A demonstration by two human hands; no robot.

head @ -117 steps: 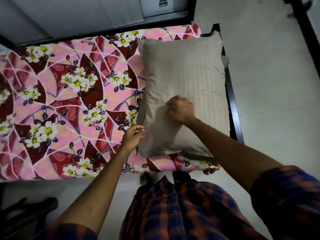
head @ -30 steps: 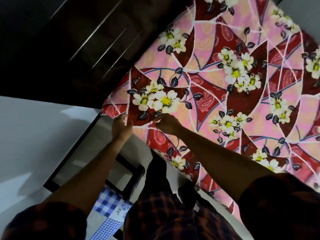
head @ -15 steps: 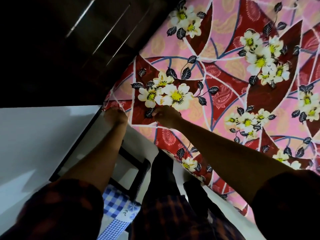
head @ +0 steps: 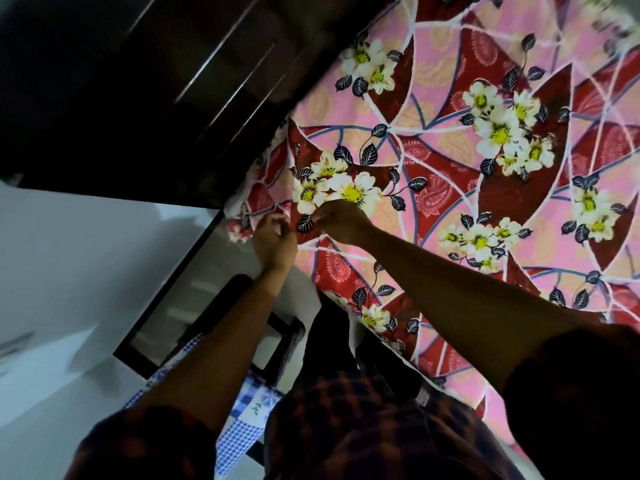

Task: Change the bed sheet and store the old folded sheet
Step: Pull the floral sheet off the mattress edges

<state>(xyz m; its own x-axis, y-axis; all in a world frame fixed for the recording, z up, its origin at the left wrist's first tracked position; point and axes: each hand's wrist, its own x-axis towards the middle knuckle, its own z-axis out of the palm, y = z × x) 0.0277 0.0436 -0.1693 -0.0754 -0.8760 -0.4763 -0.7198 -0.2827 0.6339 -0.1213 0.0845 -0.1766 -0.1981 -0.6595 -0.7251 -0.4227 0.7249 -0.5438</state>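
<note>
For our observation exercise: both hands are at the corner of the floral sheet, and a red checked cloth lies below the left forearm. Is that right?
Not quite: the head view shows the checked cloth is blue and white, not red. The left hand and right hand are at the corner of the floral sheet, with the cloth below the left forearm.

I have the pink-and-red flowered bed sheet (head: 450,109) filling the right, with the dark wooden wardrobe (head: 138,81) behind its left edge. At its near-left corner, the left hand (head: 273,240) sits just left of the right hand (head: 341,220). Below them, a blue-checked cloth (head: 242,434) lies beside a black chair frame (head: 289,337).
</note>
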